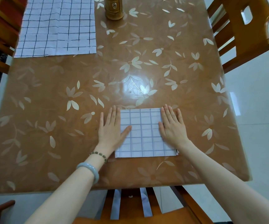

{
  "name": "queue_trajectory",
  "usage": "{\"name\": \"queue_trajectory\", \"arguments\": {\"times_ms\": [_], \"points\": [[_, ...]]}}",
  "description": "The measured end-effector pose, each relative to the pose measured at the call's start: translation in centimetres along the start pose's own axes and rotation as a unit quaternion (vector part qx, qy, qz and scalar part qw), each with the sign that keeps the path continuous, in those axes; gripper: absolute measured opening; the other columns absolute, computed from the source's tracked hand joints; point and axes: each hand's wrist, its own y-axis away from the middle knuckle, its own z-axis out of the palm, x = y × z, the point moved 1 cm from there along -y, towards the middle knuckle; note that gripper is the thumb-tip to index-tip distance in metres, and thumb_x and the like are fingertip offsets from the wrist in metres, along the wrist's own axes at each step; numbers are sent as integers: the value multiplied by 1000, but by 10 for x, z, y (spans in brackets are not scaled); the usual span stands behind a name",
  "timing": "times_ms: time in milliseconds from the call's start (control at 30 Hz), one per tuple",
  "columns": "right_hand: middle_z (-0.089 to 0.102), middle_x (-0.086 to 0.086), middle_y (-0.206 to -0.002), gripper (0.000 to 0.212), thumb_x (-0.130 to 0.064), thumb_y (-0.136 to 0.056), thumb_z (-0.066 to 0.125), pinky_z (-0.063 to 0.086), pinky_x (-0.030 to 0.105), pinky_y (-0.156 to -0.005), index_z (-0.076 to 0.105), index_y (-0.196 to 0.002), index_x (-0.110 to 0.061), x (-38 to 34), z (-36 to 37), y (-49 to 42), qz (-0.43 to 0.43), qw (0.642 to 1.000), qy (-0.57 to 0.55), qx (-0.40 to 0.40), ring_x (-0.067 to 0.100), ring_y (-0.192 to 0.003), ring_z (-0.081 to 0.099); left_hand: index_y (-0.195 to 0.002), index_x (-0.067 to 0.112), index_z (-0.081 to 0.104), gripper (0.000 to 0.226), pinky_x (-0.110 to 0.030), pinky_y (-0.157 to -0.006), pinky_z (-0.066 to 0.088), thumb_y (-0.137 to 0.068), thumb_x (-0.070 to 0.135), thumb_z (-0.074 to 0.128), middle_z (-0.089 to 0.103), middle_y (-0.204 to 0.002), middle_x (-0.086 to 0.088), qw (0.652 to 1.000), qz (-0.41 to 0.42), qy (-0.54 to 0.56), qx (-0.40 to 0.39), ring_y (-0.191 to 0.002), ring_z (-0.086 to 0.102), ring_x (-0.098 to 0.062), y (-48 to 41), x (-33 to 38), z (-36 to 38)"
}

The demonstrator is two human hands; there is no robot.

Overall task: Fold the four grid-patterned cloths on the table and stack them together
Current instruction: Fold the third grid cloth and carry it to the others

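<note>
Two or more flat cloths (56,26) overlap at the far left corner of the table (49,151). Nearer, the left hand (111,128), a bangle (90,171) on its wrist, lies flat, fingers straight on the table and thumb out on the left edge of the folded cloth (144,133). A canister (114,7) stands at the far edge; what it holds I cannot tell. The folded cloth sits by the near edge. The right hand (172,126) presses flat on its right side, fingers straight. A chair (243,29) stands right.
</note>
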Motion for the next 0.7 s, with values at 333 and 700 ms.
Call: {"name": "queue_trajectory", "arguments": {"times_ms": [333, 700], "points": [[18, 10, -157, 60, -37, -98, 14, -2, 45, -118, 19, -149, -5, 0, 1, 0, -1, 1000, 5, -12, 22, -146, 12, -152, 8, 13, 98, -49, -118, 3, -85, 79, 16, 16, -158, -10, 967, 224, -106, -52, -147, -3, -22, 15, -57, -4], [38, 29, -142, 63, -15, -76, 58, 32, 56, -106, 45, -136, -3, -28, -27, -8, -28, 999, 30, 14, 44, -132, 38, -149, 16, 30, 102, -51, -116, 2, -74, 85, 33, 30, -155, -9, 969, 213, -87, -93, -146, 17, -26, 32, -56, -17]]}}
